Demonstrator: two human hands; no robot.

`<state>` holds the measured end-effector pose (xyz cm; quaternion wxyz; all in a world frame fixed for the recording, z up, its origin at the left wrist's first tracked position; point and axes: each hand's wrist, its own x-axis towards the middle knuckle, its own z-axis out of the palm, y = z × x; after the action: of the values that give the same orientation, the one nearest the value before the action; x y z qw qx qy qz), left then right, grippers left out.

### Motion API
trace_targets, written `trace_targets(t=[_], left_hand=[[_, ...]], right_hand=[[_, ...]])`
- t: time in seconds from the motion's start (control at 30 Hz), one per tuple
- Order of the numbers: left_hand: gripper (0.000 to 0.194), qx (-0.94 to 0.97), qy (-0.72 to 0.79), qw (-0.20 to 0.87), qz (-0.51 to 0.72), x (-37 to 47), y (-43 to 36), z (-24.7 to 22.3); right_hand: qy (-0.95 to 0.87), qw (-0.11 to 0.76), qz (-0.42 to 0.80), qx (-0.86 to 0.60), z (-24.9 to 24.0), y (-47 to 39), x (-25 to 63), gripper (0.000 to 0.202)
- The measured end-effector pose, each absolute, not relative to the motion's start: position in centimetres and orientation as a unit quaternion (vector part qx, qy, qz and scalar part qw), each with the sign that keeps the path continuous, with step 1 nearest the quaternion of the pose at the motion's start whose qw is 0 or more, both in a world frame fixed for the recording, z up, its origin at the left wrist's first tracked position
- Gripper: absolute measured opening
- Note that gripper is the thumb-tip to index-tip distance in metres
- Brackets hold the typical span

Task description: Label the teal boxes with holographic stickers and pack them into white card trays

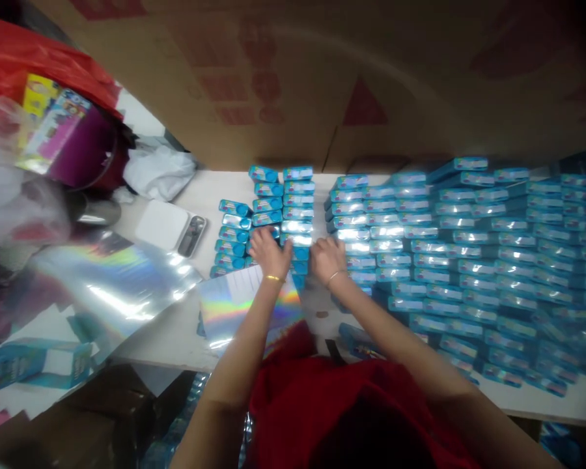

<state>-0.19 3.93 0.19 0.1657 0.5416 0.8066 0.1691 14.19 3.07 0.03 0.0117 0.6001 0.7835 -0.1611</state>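
Observation:
My left hand (271, 254), with a yellow band at the wrist, rests on small shiny blue boxes (267, 217), fingers spread apart. A rainbow-sheen sheet (234, 309) with pale labels lies beneath my left wrist and forearm. Across a narrow strip of table, my right hand (328, 259) is curled beside the left edge of another block of blue boxes (354, 234); its fingers are together and the tips are hidden. What the right fingers hold, if anything, I cannot make out. The picture is somewhat blurred.
A large cardboard carton (322, 71) walls off the table's back. Many more blue boxes (469, 260) stand in rows to the right. On the left are a white scale (163, 225), a crumpled white bag (159, 172), a purple bucket (85, 146) and a big reflective sheet (122, 293).

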Motion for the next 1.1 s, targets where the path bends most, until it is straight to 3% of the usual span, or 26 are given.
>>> trace_targets(t=[0.13,0.27,0.37,0.63,0.9,1.1], left_hand=[[0.021,0.635,0.719,0.208,0.188,-6.1,0.9,1.8],[0.025,0.667,0.72,0.152,0.119,-14.4,-4.4,2.6],[0.027,0.669,0.729,0.134,0.058,-17.9,-7.1,1.7],[0.019,0.697,0.688,0.166,0.116,-19.1,-7.2,1.3],[0.02,0.777,0.617,0.066,0.107,-20.0,-8.2,0.8],[0.012,0.774,0.608,0.087,0.153,-19.1,-11.6,1.3]], right_hand=[[0.789,0.002,-0.145,0.597,2.2,2.8,13.4,0.03],[0.826,-0.096,-0.183,0.525,3.8,1.1,9.3,0.031],[0.853,-0.123,-0.222,0.456,3.3,-0.3,4.7,0.024],[0.876,-0.071,-0.266,0.396,1.3,-1.4,-2.1,0.028],[0.845,-0.05,-0.3,0.44,0.6,-1.0,-4.0,0.028],[0.852,-0.043,-0.284,0.438,-0.5,-1.3,-4.5,0.028]])
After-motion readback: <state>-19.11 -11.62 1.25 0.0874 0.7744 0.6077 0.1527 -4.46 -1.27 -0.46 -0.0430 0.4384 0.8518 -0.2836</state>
